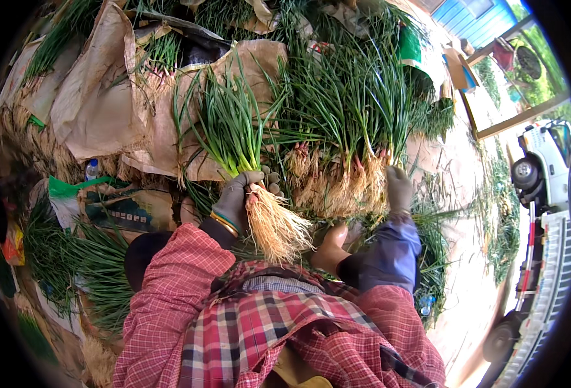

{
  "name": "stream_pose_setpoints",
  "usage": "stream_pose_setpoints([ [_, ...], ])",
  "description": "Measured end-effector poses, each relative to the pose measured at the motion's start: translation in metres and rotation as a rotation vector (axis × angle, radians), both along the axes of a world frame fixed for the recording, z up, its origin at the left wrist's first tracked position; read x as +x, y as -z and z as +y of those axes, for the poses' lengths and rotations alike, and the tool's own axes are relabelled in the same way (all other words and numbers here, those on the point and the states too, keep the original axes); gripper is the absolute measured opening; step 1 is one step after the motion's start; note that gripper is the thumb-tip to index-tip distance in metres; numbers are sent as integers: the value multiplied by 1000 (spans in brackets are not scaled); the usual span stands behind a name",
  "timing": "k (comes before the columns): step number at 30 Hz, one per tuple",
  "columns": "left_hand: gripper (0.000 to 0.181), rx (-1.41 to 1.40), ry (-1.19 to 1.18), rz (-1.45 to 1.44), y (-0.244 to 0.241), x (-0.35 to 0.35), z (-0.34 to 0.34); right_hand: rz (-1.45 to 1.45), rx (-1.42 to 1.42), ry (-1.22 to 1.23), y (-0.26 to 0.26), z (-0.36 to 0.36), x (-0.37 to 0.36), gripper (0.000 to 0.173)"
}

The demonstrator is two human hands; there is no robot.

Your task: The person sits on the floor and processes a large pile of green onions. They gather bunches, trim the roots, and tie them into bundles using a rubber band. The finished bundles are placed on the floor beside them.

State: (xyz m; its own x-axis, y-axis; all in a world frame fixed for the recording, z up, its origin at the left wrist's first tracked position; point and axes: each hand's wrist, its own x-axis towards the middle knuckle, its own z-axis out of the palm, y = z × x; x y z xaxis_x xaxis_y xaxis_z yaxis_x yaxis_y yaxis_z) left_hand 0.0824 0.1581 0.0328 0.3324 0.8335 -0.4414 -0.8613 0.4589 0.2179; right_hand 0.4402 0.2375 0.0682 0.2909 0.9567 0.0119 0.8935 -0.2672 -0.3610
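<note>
My left hand (237, 199), in a grey glove, is closed around a bunch of green onions (234, 131) just above the roots. The leaves point away from me, and a thick tuft of pale roots (276, 223) hangs toward my lap. My right hand (398, 186), also gloved and slightly blurred, is at the right end of a row of green onions (346, 131) lying on the ground. Its fingers are beside the roots of the last plants; whether they grip any is unclear. The row's roots (346, 186) face me.
Brown paper sheets (96, 92) cover more plants at upper left. A plastic bottle (91, 169) and a printed sack (125, 208) lie left, near a leafy pile (99, 271). My bare foot (331, 247) is below the row. A white truck (550, 165) stands at far right.
</note>
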Motion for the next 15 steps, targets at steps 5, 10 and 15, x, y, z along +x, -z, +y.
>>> stream_pose_setpoints([
  [5, 22, 10, 22, -3, 1, 1, 2, -57, -138, -73, 48, 55, -77, 35],
  [10, 25, -25, 10, 5, 9, 1, 3, 773, -122, -19, 52, 81, -68, 20],
  [15, 24, -31, 28, 29, 1, 4, 3, 946, 350, -574, 35, 52, -22, 15],
])
